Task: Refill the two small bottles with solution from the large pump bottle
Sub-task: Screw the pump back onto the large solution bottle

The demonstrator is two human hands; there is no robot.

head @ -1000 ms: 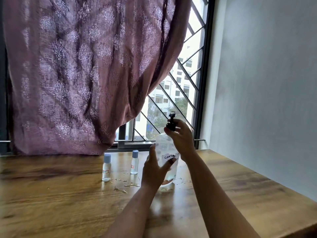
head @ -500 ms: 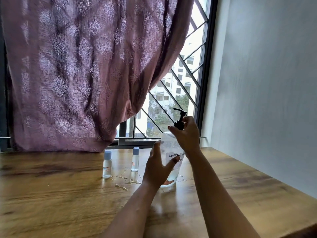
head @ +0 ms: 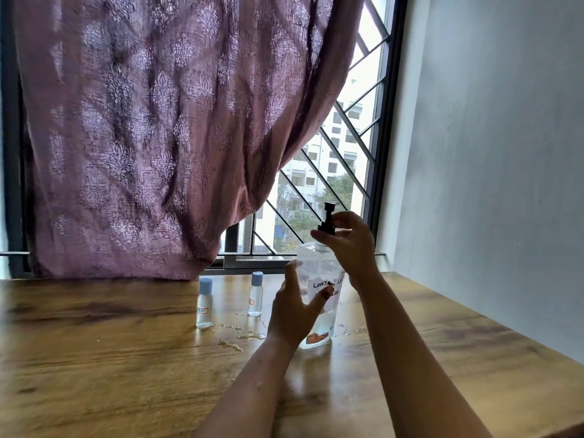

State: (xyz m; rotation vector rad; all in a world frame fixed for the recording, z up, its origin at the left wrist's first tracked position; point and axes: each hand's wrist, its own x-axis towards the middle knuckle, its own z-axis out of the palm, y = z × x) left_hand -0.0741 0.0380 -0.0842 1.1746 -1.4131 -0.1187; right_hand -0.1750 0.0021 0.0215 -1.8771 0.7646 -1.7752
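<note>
The large clear pump bottle (head: 319,273) stands upright on the wooden table (head: 94,358), a handwritten white label on its front. My left hand (head: 294,308) wraps around its body. My right hand (head: 350,241) pinches the black pump head (head: 327,219) at the bottle's neck. Two small clear bottles with blue caps stand to the left: one (head: 204,305) nearer the left, the other (head: 255,294) closer to the big bottle. Both are capped and hold clear liquid.
Spilled drops of liquid (head: 234,339) lie on the table between the small bottles and the big one. A purple patterned curtain (head: 158,137) hangs behind, beside a barred window (head: 331,172). A grey wall (head: 489,153) borders the table on the right.
The pump head has turned under my right hand; its spout pointed left half a second ago and now faces another way. My left hand stays on the bottle.
</note>
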